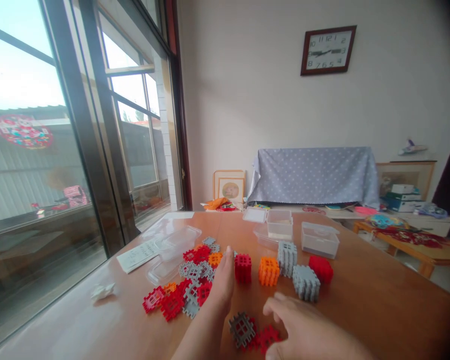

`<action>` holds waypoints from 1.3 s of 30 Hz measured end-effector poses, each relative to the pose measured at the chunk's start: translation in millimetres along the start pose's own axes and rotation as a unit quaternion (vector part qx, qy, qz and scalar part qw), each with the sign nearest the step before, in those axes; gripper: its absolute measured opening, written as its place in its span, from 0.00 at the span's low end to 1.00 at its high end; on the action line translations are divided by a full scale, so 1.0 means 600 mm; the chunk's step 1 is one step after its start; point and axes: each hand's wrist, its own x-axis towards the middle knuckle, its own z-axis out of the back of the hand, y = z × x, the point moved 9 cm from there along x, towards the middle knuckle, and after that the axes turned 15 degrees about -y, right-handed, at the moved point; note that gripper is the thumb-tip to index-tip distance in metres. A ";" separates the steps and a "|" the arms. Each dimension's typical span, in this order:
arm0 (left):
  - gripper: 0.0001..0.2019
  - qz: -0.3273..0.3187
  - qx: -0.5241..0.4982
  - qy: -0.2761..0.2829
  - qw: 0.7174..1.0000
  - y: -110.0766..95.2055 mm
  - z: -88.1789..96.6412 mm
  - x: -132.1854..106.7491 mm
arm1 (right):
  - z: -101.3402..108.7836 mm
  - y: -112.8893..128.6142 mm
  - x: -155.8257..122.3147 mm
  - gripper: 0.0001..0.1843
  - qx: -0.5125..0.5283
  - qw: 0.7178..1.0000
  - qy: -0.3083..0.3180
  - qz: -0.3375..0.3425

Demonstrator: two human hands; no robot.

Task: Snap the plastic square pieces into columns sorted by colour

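Note:
My left hand (223, 282) stands edge-on over the wooden table (375, 300), its fingertips beside a red waffle-block cube (243, 267) and a heap of loose red and grey interlocking plastic pieces (192, 295). My right hand (303, 327) hovers, fingers slightly curled and holding nothing, just right of a grey piece (242, 330) and a red piece (267, 339). Farther forward stand an orange cube (269, 271), grey stacks (287, 258) (306, 283), and a red cube (321, 269).
Clear plastic food boxes (279, 224) (320, 239) (172, 252) and their lids stand along the far part of the table. A printed sheet (137, 255) and crumpled tissue (102, 291) lie left, near a large window. A cluttered low table stands at right.

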 end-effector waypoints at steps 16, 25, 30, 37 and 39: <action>0.20 -0.083 -0.064 -0.012 0.994 -0.071 0.002 -0.017 | 0.053 0.023 0.043 0.16 0.037 0.982 -0.182 0.020; 0.12 -0.053 -0.061 0.070 0.994 -0.064 -0.021 -0.020 | 0.051 0.040 0.069 0.22 0.081 0.959 -0.269 0.025; 0.06 -0.101 0.026 -0.036 0.994 -0.036 0.015 0.027 | -0.025 0.025 0.056 0.20 0.047 0.993 -0.105 0.026; 0.14 -0.248 0.205 -0.016 0.947 -0.026 0.002 0.022 | -0.014 0.011 0.060 0.15 0.064 0.984 -0.165 0.012; 0.17 -0.240 0.208 -0.025 0.948 -0.016 0.002 0.027 | -0.017 -0.004 0.067 0.18 0.093 0.979 -0.183 -0.020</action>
